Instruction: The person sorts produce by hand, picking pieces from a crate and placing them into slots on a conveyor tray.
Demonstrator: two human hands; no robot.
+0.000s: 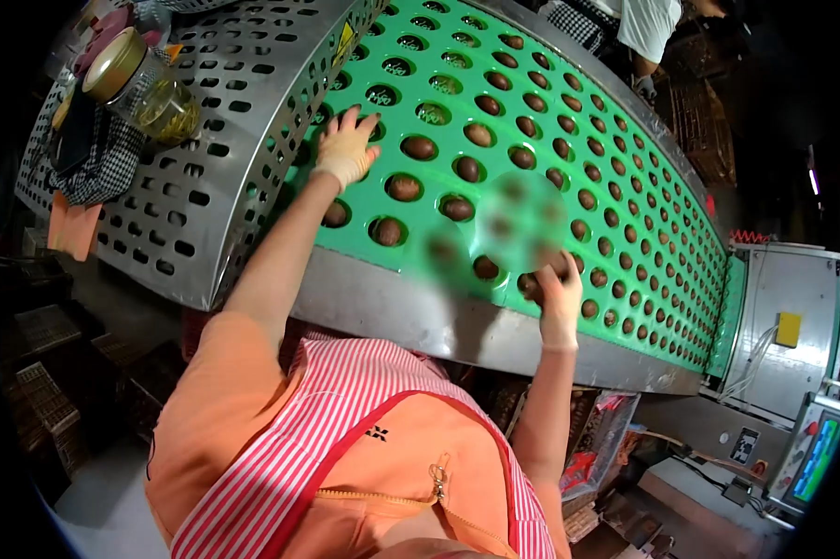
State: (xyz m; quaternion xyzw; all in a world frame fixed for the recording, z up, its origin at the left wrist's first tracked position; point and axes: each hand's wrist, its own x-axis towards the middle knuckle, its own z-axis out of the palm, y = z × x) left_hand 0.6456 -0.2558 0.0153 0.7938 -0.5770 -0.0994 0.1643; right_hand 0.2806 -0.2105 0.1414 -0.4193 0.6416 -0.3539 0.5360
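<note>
A green sheet (429,207) with rows of round holes fills the middle; brown egg-shaped objects (404,187) sit in most holes. My left hand (345,147) lies over the holes near the left edge, wrist wrapped in something pale, its fingers spread and holding nothing visible. Several holes beyond it, such as one hole (382,95), show no brown object. My right hand (560,300) is at the sheet's near edge, fingers curled round a brown object; another brown object is beside its fingertips. A blurred patch covers the sheet just beyond this hand.
At the left is a perforated metal cover (191,186) with a lidded glass jar (150,98) and checkered cloth on it. A metal rim (410,303) runs along the near side. Another person's arm (645,56) is at the far side. At right stand a metal box (783,298) and a screen (819,456).
</note>
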